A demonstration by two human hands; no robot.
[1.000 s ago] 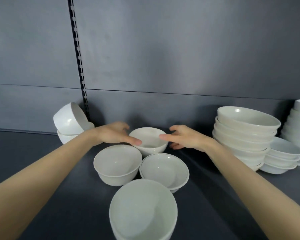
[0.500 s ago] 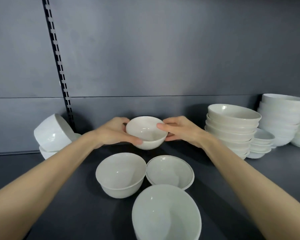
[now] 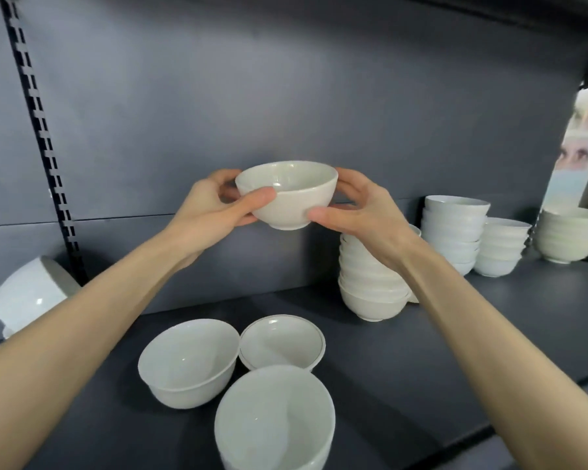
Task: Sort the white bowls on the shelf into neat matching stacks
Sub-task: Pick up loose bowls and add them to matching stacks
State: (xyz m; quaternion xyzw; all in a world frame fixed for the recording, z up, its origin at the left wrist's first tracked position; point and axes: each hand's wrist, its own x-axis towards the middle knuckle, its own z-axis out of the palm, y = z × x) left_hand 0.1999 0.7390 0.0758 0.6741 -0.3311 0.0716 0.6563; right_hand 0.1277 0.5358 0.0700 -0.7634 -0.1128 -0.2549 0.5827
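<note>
A small cream-white bowl [image 3: 291, 193] hangs upright well above the shelf, held from both sides. My left hand [image 3: 214, 212] grips its left wall, thumb in front and fingers behind. My right hand [image 3: 360, 212] grips its right wall the same way. Below on the dark shelf [image 3: 404, 378] stand three loose bowls: a deep one [image 3: 187, 361] at the left, a shallow one with a thin rim line [image 3: 282, 342] beside it, and a large one [image 3: 275, 422] nearest me. A tall stack of bowls [image 3: 370, 290] stands to the right, partly behind my right wrist.
Further stacks of white bowls stand at the back right: a tall one [image 3: 452, 228], a shorter one [image 3: 499, 245] and a cream one [image 3: 569, 235]. At the far left a bowl [image 3: 31, 293] lies tipped on another. A slotted shelf upright [image 3: 38, 130] runs down the back wall.
Both hands closed on the small bowl on the shelf and lifted it high above the loose bowls. The view has swung right, showing more stacks.
</note>
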